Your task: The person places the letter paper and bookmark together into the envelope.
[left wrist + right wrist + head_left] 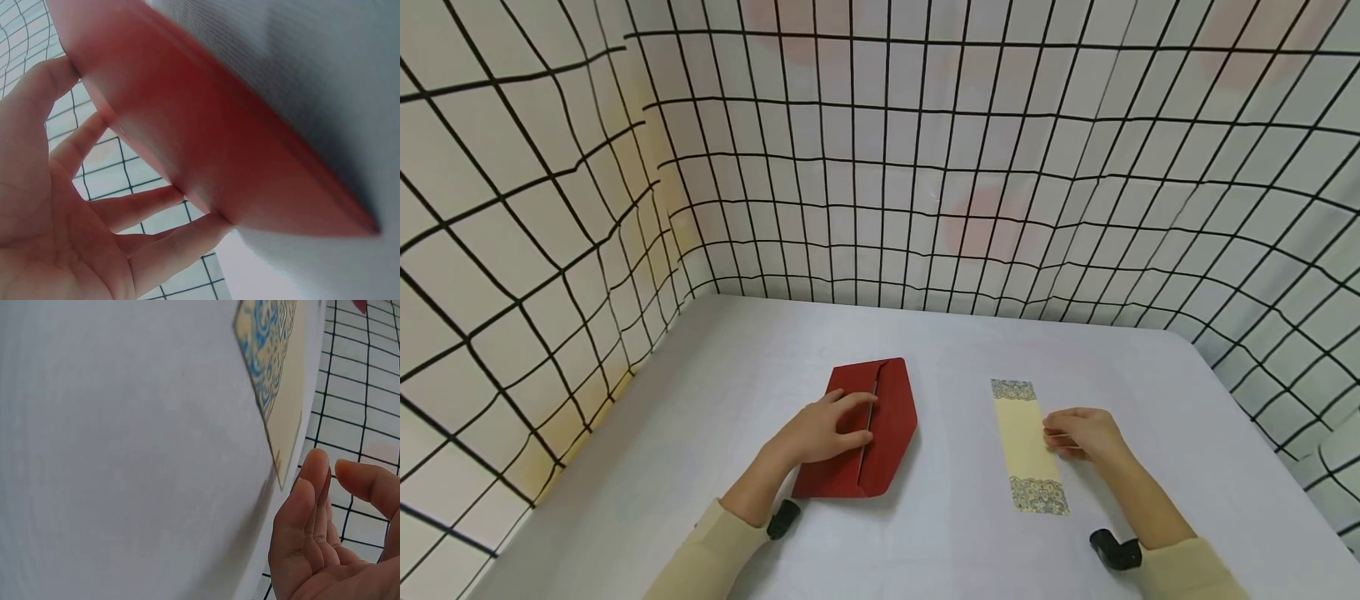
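In the head view, my left hand [823, 429] rests on a red envelope [891, 437] with its fingers spread. Its flap has a slanted edge that runs under the fingers. The left wrist view shows the fingertips [219, 220] and thumb touching the envelope's red surface [206, 137]. To the right lies a cream paper strip [1024, 437] with patterned bands at both ends. My right hand [1086, 433] is beside its right edge. In the right wrist view, thumb and fingers stand apart near the strip [289, 422], with nothing seen between them.
A white table [955, 533] lies under everything. Black wire grid [887, 158] surrounds it at the back and both sides. Dark devices, one at the left wrist [783, 519] and one at the right wrist [1115, 550], sit close above the tabletop.
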`<state>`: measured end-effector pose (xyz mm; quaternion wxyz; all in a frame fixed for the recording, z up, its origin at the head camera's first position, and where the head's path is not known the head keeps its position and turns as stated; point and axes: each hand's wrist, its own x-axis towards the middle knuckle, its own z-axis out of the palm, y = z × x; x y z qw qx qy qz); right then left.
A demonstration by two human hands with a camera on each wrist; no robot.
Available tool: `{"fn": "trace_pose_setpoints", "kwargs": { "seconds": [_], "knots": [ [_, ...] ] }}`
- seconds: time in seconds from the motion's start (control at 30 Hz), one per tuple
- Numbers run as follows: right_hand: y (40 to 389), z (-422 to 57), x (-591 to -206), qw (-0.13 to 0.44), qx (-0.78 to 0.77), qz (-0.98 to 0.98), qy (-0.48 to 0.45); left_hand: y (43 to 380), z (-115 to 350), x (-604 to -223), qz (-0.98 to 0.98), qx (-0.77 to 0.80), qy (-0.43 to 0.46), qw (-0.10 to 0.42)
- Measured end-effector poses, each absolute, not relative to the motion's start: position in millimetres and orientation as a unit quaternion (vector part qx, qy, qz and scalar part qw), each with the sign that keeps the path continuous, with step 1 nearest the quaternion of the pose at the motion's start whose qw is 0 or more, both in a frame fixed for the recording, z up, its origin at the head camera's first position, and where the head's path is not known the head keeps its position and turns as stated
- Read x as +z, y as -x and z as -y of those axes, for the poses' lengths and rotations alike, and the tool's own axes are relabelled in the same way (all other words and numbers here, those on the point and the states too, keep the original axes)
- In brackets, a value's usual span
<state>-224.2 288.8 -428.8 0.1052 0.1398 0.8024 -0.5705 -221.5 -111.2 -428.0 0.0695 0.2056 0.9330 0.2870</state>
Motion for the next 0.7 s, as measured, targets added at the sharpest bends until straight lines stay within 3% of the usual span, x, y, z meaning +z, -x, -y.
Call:
{"fn": "trace_pose_setpoints", "kwargs": {
  "seconds": [0.7],
  "knots": [
    [236, -301, -439, 0.113, -0.514, -0.841, -0.127, 222, 112, -428, -0.932, 0.288, -0.207, 0.068]
  ]
}}
